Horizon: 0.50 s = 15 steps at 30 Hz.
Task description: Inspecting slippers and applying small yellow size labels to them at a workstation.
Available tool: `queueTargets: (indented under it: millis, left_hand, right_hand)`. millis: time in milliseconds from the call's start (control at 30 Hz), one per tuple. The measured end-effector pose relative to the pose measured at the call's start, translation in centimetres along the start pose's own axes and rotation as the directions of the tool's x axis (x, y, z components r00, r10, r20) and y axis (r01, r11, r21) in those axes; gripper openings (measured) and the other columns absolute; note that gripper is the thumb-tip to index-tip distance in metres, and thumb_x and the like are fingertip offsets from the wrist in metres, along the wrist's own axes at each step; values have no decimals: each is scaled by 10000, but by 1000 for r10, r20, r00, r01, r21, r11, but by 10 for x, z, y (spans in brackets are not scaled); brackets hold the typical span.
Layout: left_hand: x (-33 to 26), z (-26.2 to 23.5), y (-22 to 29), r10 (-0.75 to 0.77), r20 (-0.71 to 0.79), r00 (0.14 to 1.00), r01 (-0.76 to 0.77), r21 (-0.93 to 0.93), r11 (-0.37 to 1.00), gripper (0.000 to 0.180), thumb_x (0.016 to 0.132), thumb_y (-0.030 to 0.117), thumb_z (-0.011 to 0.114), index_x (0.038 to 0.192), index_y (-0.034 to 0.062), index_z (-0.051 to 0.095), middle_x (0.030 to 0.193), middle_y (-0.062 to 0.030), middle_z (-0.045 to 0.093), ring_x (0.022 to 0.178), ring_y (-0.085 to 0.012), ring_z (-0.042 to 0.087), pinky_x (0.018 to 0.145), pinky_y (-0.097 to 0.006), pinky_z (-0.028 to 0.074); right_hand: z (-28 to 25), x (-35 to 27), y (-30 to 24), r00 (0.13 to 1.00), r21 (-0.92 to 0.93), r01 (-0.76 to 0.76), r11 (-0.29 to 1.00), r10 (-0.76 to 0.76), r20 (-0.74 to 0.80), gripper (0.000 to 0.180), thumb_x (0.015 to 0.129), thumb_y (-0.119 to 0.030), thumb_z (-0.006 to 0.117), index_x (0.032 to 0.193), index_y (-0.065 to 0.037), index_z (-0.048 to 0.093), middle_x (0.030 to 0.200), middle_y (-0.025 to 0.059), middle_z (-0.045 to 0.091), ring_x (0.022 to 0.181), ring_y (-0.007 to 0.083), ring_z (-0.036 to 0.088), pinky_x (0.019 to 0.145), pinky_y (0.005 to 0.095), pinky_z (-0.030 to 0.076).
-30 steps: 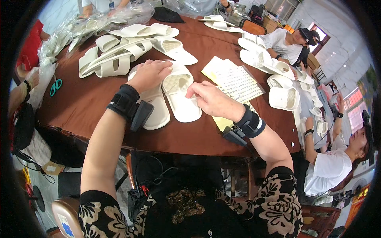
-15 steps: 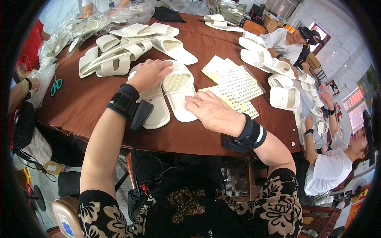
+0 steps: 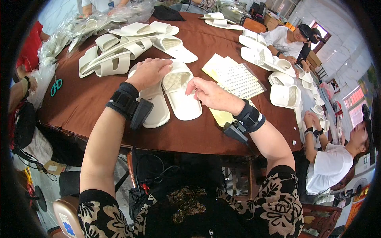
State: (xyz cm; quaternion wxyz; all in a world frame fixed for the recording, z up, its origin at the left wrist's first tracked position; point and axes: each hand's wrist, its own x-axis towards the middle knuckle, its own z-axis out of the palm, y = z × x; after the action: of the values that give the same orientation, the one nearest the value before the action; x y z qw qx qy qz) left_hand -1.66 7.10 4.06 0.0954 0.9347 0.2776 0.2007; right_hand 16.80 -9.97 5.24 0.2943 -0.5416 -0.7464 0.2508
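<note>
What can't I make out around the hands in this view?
In the head view:
Left-side slipper: its far part is mostly hidden by the left hand.
Right hand: whether it pinches anything is too small to tell.
Printed sheets: partly covered by the right hand.
Bagged slippers: details blurred by crinkled plastic.

left slipper (image 3: 154, 113): partly hidden under left hand (image 3: 149, 74) | white sheet (image 3: 240, 81): marks too small | shirt (image 3: 168, 220): cut by lower edge
</note>
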Motion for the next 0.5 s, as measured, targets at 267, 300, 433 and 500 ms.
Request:
queueTargets:
  millis: [267,300,433,500]
  left_hand:
    - [0,-2,1,-2,10,1000,2,-2,1000,367,941,363,457,1208,153,594,1167,-102,610,1105,-301,532,945,-428,392]
    - [0,-2,1,-6,18,1000,6,0,1000,368,941,362,456,1210,152,593,1169,-102,609,1105,-302,531,947,-427,391]
    - [1,-2,0,-1,5,1000,2,-20,1000,370,938,362,458,1212,153,592,1171,-101,609,1104,-304,532,951,-424,391]
    - [0,-1,0,-2,-4,1000,2,-10,1000,372,933,361,464,1213,152,592,1171,-99,609,1107,-301,531,957,-422,387]
  right_hand:
    - [2,4,-3,997,-3,-72,997,72,21,313,841,17,369,1126,-28,488,903,60,542,746,128,520,614,266,462]
    - [1,4,-5,997,-3,-71,997,71,20,313,841,17,369,1126,-28,488,903,60,542,746,128,520,614,266,462]
    - [-4,3,-11,993,-10,-107,994,107,41,326,841,13,376,1145,-31,485,917,65,537,738,133,524,654,271,467]
    - [-2,2,-11,995,9,-97,995,97,36,331,838,12,380,1149,-30,483,915,67,534,737,140,524,672,278,468]
